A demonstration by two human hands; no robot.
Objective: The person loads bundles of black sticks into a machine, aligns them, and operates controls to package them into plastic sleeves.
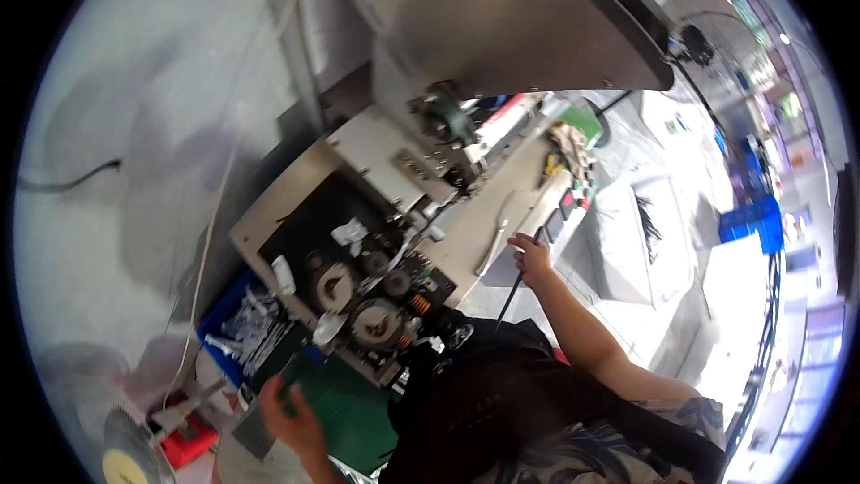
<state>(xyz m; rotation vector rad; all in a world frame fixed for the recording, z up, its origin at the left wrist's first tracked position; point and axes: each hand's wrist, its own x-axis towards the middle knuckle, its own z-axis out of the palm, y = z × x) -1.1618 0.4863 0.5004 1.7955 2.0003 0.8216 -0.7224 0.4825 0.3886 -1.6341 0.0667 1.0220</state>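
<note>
My right hand [533,261] is closed around a thin dark rod [514,296] beside the control panel of a machine. My left hand [292,417] is blurred, its fingers apart and nothing seen in it, over the edge of a green surface [342,403]. Between my hands lies the machine's bed [248,232] with round rollers [378,324], orange springs [420,303] and scraps of white material [349,234]. A metal plate [376,154] is mounted farther up the machine.
A blue bin [225,323] of pale strips stands beside the machine. A big metal hood [524,27] overhangs it. Yellow-handled tool and cloth [571,148] lie near its far end. White sacks [638,235] stand right; a red object [188,440] and a fan [127,454] are lower left.
</note>
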